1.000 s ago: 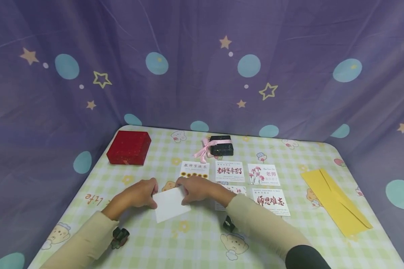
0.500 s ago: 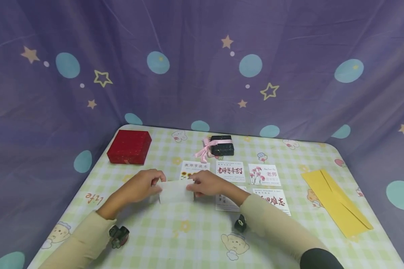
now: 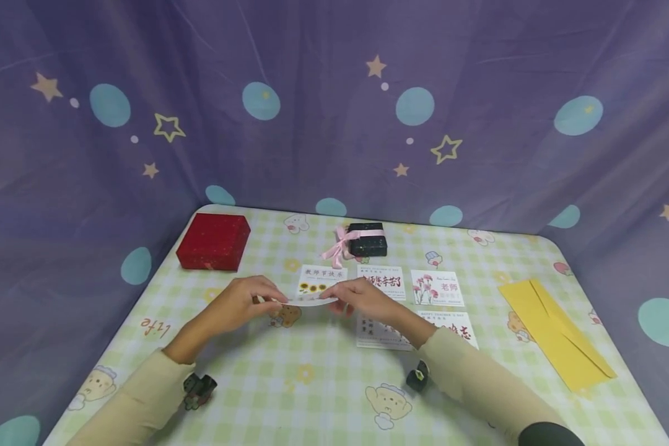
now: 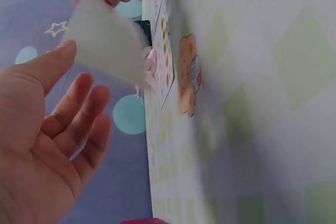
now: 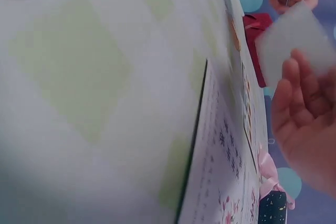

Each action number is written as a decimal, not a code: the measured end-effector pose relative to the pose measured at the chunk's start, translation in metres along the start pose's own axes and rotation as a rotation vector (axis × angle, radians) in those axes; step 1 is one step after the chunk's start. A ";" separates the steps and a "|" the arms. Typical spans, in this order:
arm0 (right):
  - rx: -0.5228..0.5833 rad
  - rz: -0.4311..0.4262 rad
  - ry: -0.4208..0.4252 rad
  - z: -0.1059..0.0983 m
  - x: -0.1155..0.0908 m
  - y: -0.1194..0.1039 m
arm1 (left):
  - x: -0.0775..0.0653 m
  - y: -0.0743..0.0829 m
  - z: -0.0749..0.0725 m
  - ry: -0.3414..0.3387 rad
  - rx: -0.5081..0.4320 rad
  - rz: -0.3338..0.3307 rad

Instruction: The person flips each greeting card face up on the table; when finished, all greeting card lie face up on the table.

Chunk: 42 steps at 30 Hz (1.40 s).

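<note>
A blank white card [image 3: 310,303] is held nearly edge-on above the table, bowed slightly downward. My left hand [image 3: 242,305] pinches its left end; in the left wrist view the thumb lies on the card [image 4: 107,40] and the other fingers are bent below. On its right end my right hand [image 3: 363,298] grips it, fingers bent in the right wrist view. Just behind the card lies a sunflower greeting card [image 3: 318,275], partly covered by the right hand. Beneath the right forearm, two printed cards are partly hidden, one with red lettering [image 3: 459,325].
A red box [image 3: 214,241] stands at the back left. Further right sits a small black box [image 3: 368,240] with a pink ribbon bow [image 3: 338,246]. Red-lettered [image 3: 387,288] and carnation [image 3: 437,288] cards lie beyond the right arm. A yellow envelope [image 3: 557,334] rests at the right.
Both hands have lifted the white card away from me and to the right. Its face, turned toward the camera earlier, has tilted to a thin edge.
</note>
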State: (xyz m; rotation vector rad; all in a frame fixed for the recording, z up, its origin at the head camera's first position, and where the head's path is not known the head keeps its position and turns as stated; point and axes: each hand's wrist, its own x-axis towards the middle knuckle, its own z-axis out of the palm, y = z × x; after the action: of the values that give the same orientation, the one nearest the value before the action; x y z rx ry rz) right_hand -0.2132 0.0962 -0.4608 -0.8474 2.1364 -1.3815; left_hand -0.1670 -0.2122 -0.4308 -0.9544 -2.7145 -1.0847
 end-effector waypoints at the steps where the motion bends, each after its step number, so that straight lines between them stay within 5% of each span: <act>1: -0.035 0.005 0.017 0.001 -0.001 0.001 | 0.001 0.000 0.002 -0.001 -0.001 0.011; 10: -0.215 -0.022 0.021 0.005 -0.012 0.001 | 0.008 0.005 0.013 -0.034 0.071 -0.024; 14: -0.247 -0.009 0.025 0.003 -0.017 0.002 | 0.007 0.005 0.016 -0.099 0.037 -0.063; 22: -0.348 0.044 -0.025 0.001 -0.025 0.006 | 0.003 0.002 0.024 -0.211 0.018 -0.037; 29: -0.366 0.023 -0.083 0.005 -0.029 0.006 | 0.002 0.002 0.028 -0.316 0.059 -0.056; 42: -0.344 0.115 -0.128 0.014 -0.033 0.011 | -0.001 0.001 0.032 -0.420 0.086 -0.082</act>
State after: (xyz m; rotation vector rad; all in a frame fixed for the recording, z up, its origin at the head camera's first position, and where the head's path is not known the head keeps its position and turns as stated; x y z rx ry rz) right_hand -0.1833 0.1139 -0.4747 -0.8954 2.3158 -0.8911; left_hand -0.1602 -0.1913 -0.4546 -1.1825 -3.1252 -0.8487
